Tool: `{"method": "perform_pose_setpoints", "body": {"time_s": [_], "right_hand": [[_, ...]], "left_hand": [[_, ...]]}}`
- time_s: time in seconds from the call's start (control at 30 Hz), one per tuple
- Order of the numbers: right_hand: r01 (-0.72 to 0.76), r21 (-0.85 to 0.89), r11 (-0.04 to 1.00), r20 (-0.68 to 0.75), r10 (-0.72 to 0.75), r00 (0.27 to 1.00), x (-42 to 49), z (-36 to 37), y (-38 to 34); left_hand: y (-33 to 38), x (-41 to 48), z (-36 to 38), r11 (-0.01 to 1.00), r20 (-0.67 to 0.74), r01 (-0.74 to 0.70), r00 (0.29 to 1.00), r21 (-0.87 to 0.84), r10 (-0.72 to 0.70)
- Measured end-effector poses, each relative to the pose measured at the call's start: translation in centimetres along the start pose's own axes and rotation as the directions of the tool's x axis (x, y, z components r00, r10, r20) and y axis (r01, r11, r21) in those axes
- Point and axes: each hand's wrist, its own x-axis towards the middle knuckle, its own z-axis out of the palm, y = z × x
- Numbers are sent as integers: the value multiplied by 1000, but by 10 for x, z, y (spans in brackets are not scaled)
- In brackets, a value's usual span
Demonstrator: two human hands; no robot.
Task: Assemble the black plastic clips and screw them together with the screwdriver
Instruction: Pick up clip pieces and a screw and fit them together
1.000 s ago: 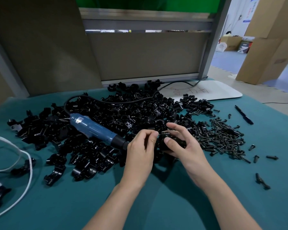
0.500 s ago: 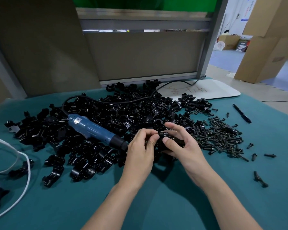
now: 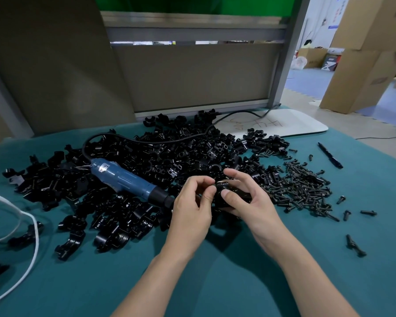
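A black clip assembly (image 3: 232,194) is gripped in the right hand (image 3: 249,202) and pinched by the left hand (image 3: 192,202); misaligned halves could be cross-threaded once the screwdriver (image 3: 128,179) is applied

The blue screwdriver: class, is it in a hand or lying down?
Lying down: the blue screwdriver rests on the clip pile, beside the left hand, which does not hold it.

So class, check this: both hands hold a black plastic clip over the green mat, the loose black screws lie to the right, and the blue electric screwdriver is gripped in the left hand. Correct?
One error. The blue electric screwdriver is not gripped; it lies on the pile of black plastic clips. The head view shows the left hand and right hand both on one black plastic clip. The rest stands.
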Motion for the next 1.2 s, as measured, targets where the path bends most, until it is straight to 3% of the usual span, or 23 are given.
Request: {"method": "perform_pose_setpoints", "body": {"time_s": [0.23, 0.4, 0.6, 0.9, 1.0, 1.2], "right_hand": [[11, -48, 999, 7, -11, 1000, -1, -2, 1], [6, -50, 999, 3, -6, 1000, -2, -1, -1], [1, -69, 998, 10, 0, 1000, -2, -1, -2], [-2, -56, 998, 11, 3, 1000, -1, 0, -3], [-5, -60, 998, 20, 6, 1000, -2, -1, -2], [-23, -24, 999, 6, 23, 1000, -1, -3, -1]], "left_hand": [[-1, 0, 0, 985, 4, -45, 999, 164, 45], [-3, -1, 0, 999, 22, -11, 1000, 48, 10], [0, -1, -1, 992, -1, -31, 1000, 124, 31], [1, -1, 0, 997, -59, -25, 998, 73, 30], [0, 0, -1, 988, -19, -52, 998, 148, 55], [-1, 0, 0, 991, -8, -89, 996, 102, 91]]}}
